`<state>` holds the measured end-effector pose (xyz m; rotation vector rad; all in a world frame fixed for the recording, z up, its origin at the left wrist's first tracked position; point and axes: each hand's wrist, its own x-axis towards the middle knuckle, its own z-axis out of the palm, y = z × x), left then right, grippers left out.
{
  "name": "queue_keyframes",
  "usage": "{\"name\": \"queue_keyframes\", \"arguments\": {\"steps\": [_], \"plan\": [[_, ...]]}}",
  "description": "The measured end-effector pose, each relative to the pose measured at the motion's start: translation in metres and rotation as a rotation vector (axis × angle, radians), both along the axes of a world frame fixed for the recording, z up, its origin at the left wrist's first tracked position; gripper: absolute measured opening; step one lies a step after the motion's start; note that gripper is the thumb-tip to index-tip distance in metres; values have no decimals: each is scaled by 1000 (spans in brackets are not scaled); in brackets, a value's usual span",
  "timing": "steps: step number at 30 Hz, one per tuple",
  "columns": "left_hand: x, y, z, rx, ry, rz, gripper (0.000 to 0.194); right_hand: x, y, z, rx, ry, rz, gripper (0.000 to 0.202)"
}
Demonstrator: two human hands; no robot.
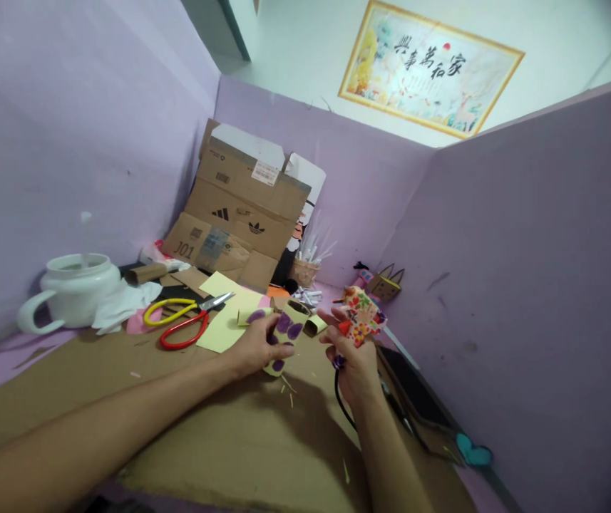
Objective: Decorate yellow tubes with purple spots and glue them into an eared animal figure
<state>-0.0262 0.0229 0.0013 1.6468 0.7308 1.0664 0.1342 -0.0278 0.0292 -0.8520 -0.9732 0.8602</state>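
My left hand point(260, 346) is closed around a pale yellow paper tube point(290, 329) with purple spots, its open end facing up. To the right, my right hand point(348, 350) grips a glue gun point(363, 315) wrapped in flowered, colourful covering, with a black cord hanging below it. The two hands are apart. Behind the held tube, another yellow tube with a purple spot point(254, 316) lies on a yellow sheet point(218, 331). A short yellow tube point(314, 326) lies between my hands.
Red-and-yellow scissors point(192, 313) lie at the left, near a white pot point(78, 292) and crumpled tissue point(123, 305). An unfolded cardboard box point(241, 206) leans at the back beside a cup of white sticks point(305, 272). A dark tray point(415, 392) and teal heart point(473, 451) are right.
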Motion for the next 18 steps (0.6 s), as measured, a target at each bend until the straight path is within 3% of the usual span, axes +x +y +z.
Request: {"name": "queue_keyframes", "arguments": {"steps": [5, 12, 18], "plan": [[9, -8, -5, 59, 132, 61, 47, 1, 8, -12, -31, -69, -37, 32], [9, -9, -12, 138, 109, -141, 38, 5, 9, -19, 14, -126, -44, 30], [10, -5, -12, -8, 28, -13, 29, 4, 9, -19, -29, -162, -74, 27]]}}
